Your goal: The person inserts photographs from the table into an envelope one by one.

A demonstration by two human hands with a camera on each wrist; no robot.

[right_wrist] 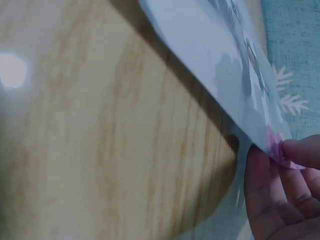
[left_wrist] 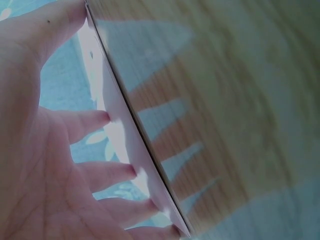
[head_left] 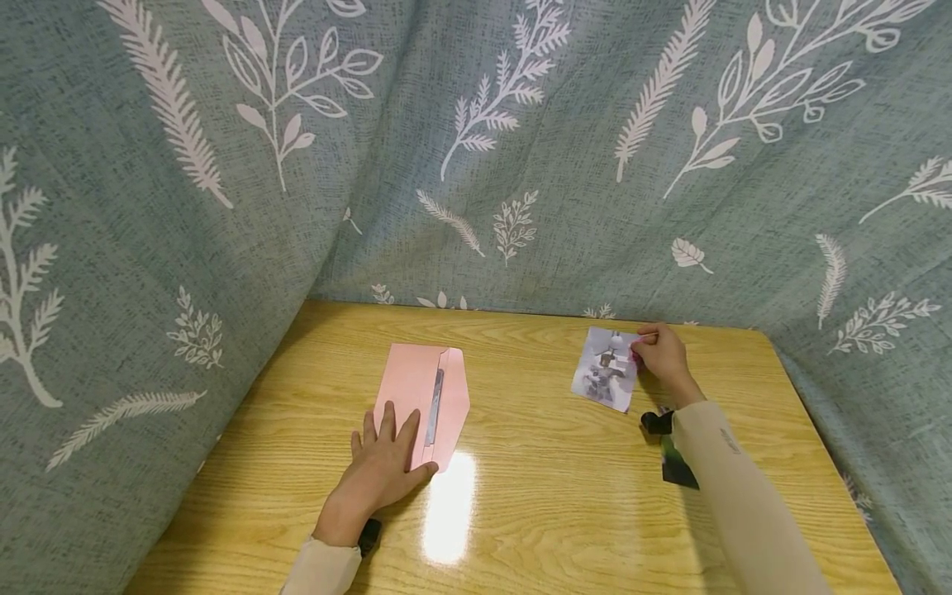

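A pink envelope [head_left: 409, 372] lies on the left of the table, its flap pointing right. A narrow grey strip [head_left: 435, 405] shows along its opening. My left hand [head_left: 383, 467] rests with spread fingers on the envelope's near part; in the left wrist view the fingertips touch the envelope [left_wrist: 117, 130]. Farther right, my right hand [head_left: 664, 355] pinches the right edge of a printed photo [head_left: 604, 372] with a greyish picture. In the right wrist view, the photo [right_wrist: 200, 45] is tilted above the table, with thumb and fingers at its pink corner [right_wrist: 277, 145].
A dark green picture card [head_left: 677, 467] lies on the wooden table [head_left: 535, 496], partly hidden under the right forearm. Patterned grey-green cloth [head_left: 416, 165] hangs behind the table and along both sides. A black band [head_left: 658, 423] sits at the right wrist.
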